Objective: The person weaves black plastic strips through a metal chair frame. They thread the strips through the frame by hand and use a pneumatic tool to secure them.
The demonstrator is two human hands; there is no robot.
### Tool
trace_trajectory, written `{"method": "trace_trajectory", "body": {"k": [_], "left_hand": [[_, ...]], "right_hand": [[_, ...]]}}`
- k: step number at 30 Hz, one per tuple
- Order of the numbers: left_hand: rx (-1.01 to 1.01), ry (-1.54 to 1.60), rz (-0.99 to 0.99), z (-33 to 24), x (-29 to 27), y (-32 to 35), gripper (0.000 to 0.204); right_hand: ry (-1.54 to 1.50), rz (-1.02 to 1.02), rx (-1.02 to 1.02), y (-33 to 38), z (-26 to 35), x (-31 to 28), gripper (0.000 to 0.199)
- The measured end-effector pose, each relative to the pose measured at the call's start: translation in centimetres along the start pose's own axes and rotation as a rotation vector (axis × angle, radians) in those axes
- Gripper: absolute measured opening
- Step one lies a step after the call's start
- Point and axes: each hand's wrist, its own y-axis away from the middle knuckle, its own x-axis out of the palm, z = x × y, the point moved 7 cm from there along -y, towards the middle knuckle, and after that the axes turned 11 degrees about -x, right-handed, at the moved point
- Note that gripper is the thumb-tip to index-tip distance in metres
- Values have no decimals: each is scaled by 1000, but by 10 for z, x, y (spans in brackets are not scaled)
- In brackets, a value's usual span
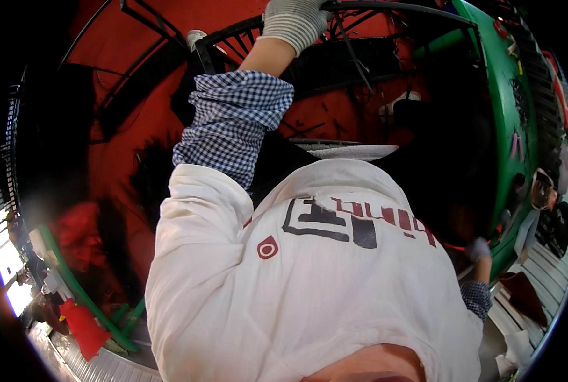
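Black metal frame (392, 7) in gloved left hand (294, 24); red bag (85, 328), contents hidden.

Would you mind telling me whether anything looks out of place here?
Yes: dark scraps lie scattered at odd angles on the red floor, seen below the black metal frame that the left hand grips. They look like stray litter but are too small to identify.

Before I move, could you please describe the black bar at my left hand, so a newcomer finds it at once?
Find the large red surface and follow it to the top edge, where the left hand wears a striped glove. From there, the black bar extends right toward the green panel; unlike the thin rod slanting below, it is nearly level.
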Motion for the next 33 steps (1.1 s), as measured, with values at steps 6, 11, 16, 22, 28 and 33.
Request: {"method": "trace_trajectory", "body": {"k": [6,11,16,22,28,33], "left_hand": [[241,-20,-251,-24,5,53,28],[317,117,-370,-42,6,38,24],[307,7,-491,-45,22,28,34],[300,-102,-404,-70,12,1,42],[403,101,-128,-88,21,-13,37],[398,147,-83,-87,33,-13,32]], "right_hand": [[-1221,-1062,-560,111,107,-460,23],[-1053,-1377,-834,45,172,-608,43],[-1550,-1046,-1188,-2,199,-669,36],[-1587,-1274,-1255,-7,169,-675,20],[-1341,-1369,-1180,-38,173,-661,16],[-1104,-1643,-1202,-19,153,-666,12]]}}
